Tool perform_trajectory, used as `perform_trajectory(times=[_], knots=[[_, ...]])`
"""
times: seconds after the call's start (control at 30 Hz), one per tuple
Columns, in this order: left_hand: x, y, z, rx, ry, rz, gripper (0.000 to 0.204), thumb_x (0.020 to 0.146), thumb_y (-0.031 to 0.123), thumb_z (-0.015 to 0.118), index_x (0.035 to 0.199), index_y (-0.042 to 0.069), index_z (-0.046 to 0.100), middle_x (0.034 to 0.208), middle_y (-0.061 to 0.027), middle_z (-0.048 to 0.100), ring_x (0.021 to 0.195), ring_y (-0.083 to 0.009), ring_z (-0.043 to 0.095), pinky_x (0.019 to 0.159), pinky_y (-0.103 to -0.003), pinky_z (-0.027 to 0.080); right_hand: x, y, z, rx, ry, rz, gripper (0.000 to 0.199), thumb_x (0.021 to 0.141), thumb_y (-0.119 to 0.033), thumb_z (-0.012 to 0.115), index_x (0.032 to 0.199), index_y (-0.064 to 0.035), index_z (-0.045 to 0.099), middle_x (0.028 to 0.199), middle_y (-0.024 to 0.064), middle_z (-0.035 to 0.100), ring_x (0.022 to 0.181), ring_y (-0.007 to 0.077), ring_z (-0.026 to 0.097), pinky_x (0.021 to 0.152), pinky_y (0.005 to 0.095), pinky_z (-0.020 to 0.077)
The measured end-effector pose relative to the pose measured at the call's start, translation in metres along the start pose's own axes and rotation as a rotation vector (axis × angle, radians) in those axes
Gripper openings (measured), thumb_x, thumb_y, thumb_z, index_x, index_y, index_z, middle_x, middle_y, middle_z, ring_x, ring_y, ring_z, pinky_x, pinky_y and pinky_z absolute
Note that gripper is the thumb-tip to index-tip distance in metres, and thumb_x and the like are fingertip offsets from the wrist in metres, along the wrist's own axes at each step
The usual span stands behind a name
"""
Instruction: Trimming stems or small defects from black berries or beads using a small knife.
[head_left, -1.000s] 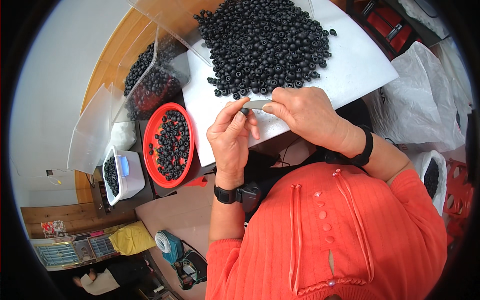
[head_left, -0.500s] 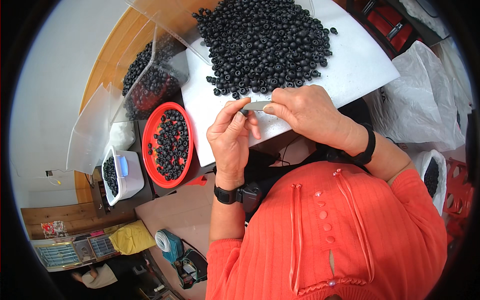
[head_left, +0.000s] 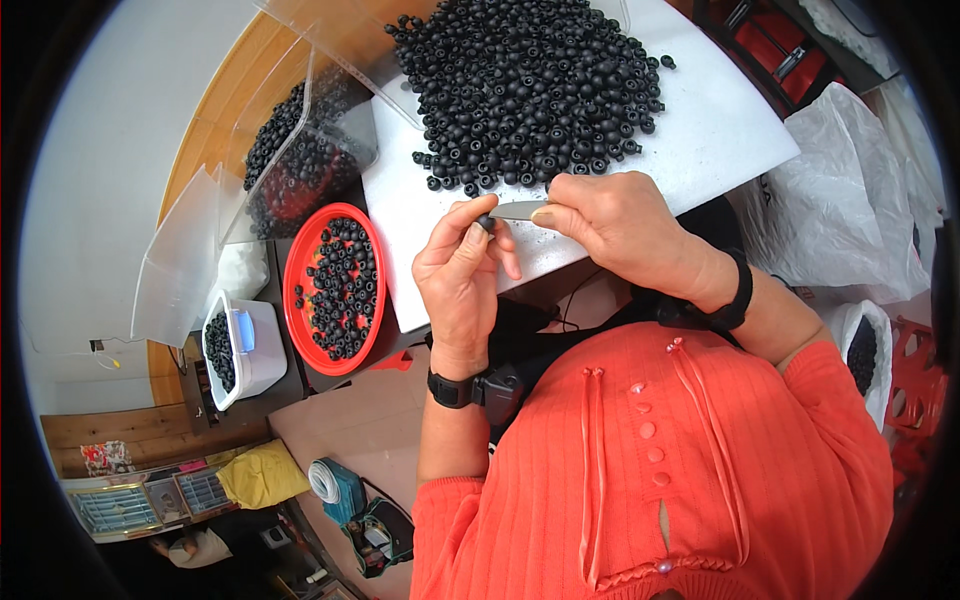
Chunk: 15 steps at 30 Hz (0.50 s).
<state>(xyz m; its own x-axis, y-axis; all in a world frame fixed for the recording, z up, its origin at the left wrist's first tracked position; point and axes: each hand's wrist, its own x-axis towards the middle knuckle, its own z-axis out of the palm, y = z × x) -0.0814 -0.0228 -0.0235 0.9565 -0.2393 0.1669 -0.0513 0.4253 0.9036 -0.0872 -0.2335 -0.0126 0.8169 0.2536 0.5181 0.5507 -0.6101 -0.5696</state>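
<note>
Between the thumb and fingers of my left hand (head_left: 460,268) is one small black round piece (head_left: 486,222), pinched over the near edge of the white board (head_left: 720,145). My right hand (head_left: 622,228) grips a small knife (head_left: 516,210), its handle hidden in the fist. The blade points left, its tip at the top of the black piece; whether it touches, I cannot tell. Just beyond both hands lies a large heap of similar black pieces (head_left: 530,95), many showing a round hole.
Left of the board stand a red bowl (head_left: 291,300) and a white tub (head_left: 265,365), both with black pieces. Clear plastic bins (head_left: 307,100) sit behind them. On the right are a translucent plastic bag (head_left: 850,200) and a white sack (head_left: 884,375). Another person's arm (head_left: 185,545) shows at lower left.
The black piece in my left hand has turned a little and shows more of its side. My right hand with the knife has shifted slightly to the right.
</note>
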Motion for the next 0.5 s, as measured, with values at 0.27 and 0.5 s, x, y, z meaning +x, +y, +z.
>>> perform_trajectory(times=[0.27,0.5], knots=[[-0.0009,-0.0003,0.0027,0.023,0.022,0.021,0.03,0.1,0.008,0.058,0.126,-0.007,0.062,0.09,-0.0188,0.065,0.068,-0.0223,0.061,0.06,-0.029,0.051,0.0006,-0.0026,0.0,-0.046,-0.003,-0.002,0.03,0.097,-0.031,0.063,0.078,-0.007,0.062,0.062,0.0114,0.064,0.058,0.031,0.067,0.052,0.0417,0.0503],[-0.0006,-0.0011,0.0008,0.016,0.013,0.019,0.029,0.101,0.007,0.057,0.126,-0.007,0.063,0.089,-0.0184,0.065,0.068,-0.0224,0.061,0.06,-0.029,0.051,0.0012,-0.0023,-0.0002,-0.041,-0.006,-0.01,0.03,0.096,-0.031,0.063,0.079,-0.0065,0.063,0.062,0.0117,0.063,0.058,0.0309,0.067,0.051,0.0411,0.0499]])
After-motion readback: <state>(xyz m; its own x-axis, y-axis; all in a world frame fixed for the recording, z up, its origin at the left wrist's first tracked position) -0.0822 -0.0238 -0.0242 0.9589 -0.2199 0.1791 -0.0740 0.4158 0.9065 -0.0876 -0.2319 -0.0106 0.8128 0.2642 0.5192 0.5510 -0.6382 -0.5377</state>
